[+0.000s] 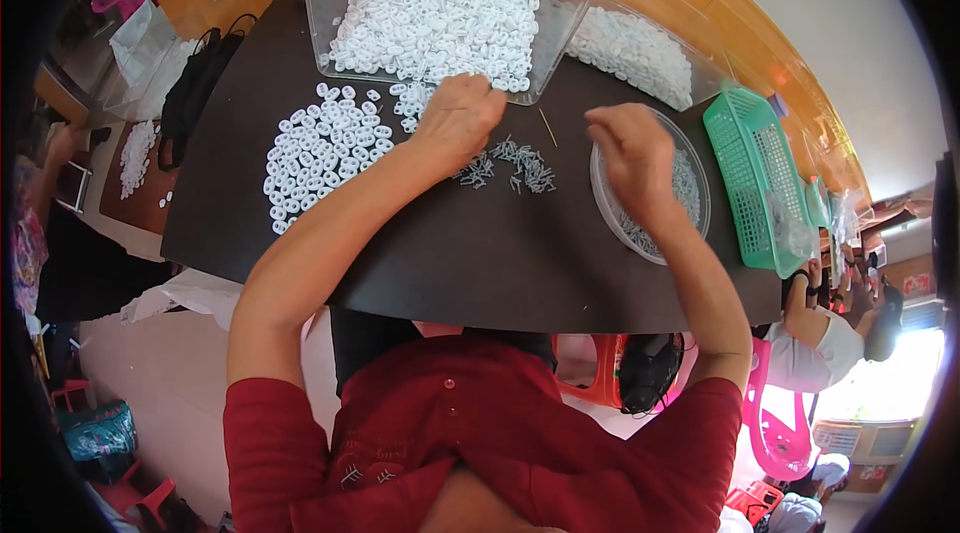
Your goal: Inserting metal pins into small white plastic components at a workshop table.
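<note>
My left hand (462, 120) is closed, knuckles up, at the front edge of a clear plastic bin (328, 65) heaped with small white oval pieces (435, 23) that have holes. What its fingers hold, if anything, is hidden. Beside its wrist lies a small pile of grey screws (522, 165). My right hand (636, 158) hovers over the left side of a round clear tub (706, 183) of grey screws (684, 188), fingers curled together. I cannot make out anything in them. Spread left of my left forearm are many loose white oval pieces (322, 155).
A thin stick (548, 127) lies on the dark table (470, 263) between my hands. At the right stands a green plastic basket (750, 163). Behind the tub is a clear container (640, 53) of white pieces. Other people sit at the far right (815, 343) and left edges.
</note>
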Demonstrator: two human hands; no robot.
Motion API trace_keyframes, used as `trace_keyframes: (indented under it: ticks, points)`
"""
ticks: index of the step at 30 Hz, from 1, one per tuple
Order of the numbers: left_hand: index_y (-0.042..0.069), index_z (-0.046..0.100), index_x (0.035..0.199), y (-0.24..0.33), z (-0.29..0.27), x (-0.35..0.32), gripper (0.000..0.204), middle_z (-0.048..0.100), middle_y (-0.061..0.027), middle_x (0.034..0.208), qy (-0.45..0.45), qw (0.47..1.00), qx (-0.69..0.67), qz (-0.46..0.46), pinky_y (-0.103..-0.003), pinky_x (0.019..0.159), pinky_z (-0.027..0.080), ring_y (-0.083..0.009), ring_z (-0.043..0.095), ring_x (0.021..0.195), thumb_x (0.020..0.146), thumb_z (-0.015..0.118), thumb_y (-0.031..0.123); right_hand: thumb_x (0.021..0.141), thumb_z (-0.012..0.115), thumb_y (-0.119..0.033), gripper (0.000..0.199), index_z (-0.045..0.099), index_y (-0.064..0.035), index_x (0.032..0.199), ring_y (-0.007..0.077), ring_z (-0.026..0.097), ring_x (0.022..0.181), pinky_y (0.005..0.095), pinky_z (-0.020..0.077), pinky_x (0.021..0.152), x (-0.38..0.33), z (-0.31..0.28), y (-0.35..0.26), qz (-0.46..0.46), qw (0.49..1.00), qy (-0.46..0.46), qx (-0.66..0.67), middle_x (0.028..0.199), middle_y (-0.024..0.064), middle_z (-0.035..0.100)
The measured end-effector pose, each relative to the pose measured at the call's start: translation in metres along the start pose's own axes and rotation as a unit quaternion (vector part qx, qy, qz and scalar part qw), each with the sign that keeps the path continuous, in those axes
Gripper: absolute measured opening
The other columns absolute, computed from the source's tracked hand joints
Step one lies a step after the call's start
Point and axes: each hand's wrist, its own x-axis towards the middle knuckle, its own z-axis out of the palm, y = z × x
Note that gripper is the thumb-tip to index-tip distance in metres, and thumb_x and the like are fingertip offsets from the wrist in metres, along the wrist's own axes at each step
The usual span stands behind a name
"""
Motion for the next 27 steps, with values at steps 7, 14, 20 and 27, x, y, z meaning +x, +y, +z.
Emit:
trace_keyframes:
  ticks: [7, 14, 20, 27]
  points:
    - [0.003, 0.056, 0.076, 0.039, -0.063, -0.081, 0.015, 0.053, -0.0094, 0.07, 0.05, 0.991, -0.079, -0.096, -0.037, 0.053, 0.043, -0.0262, 0.055, 0.064, 0.068, 0.069, 0.001, 0.071, 0.067, 0.001, 0.015, 0.065, -0.0012, 0.086, 0.0283, 0.059, 0.072, 0.0352, 0.0471, 0.063, -0.046, 0.022, -0.052, 0.046, 0.99, -0.077, 0.113, 0.076, 0.0117, 0.061]
    - [0.002, 0.063, 0.084, 0.063, -0.065, -0.116, 0.018, 0.057, -0.0089, 0.077, 0.056, 0.978, -0.141, -0.142, -0.034, 0.057, 0.046, -0.0257, 0.058, 0.069, 0.068, 0.07, -0.001, 0.068, 0.069, -0.002, 0.012, 0.064, -0.002, 0.079, 0.0281, 0.056, 0.069, 0.0372, 0.0444, 0.059, -0.058, 0.056, -0.06, 0.083, 0.995, -0.052, 0.032, 0.072, 0.0101, 0.057]
    - [0.001, 0.059, 0.082, 0.065, -0.065, -0.122, 0.017, 0.047, -0.0074, 0.072, 0.051, 0.99, -0.086, -0.102, -0.034, 0.056, 0.042, -0.0238, 0.05, 0.067, 0.066, 0.063, -0.002, 0.068, 0.067, -0.002, 0.008, 0.061, -0.0032, 0.073, 0.0274, 0.054, 0.067, 0.0384, 0.0424, 0.058, -0.059, 0.071, -0.062, 0.051, 0.997, -0.051, -0.032, 0.069, 0.0089, 0.053]
    - [0.001, 0.056, 0.073, 0.067, -0.07, -0.124, 0.016, 0.042, -0.0073, 0.072, 0.019, 0.998, 0.051, -0.023, -0.032, 0.057, 0.038, -0.0207, 0.044, 0.067, 0.059, 0.063, 0.003, 0.069, 0.064, 0.001, 0.01, 0.055, -0.0038, 0.069, 0.0276, 0.053, 0.065, 0.0386, 0.0409, 0.056, -0.054, 0.071, -0.061, 0.018, 0.996, -0.081, -0.044, 0.067, 0.0093, 0.052]
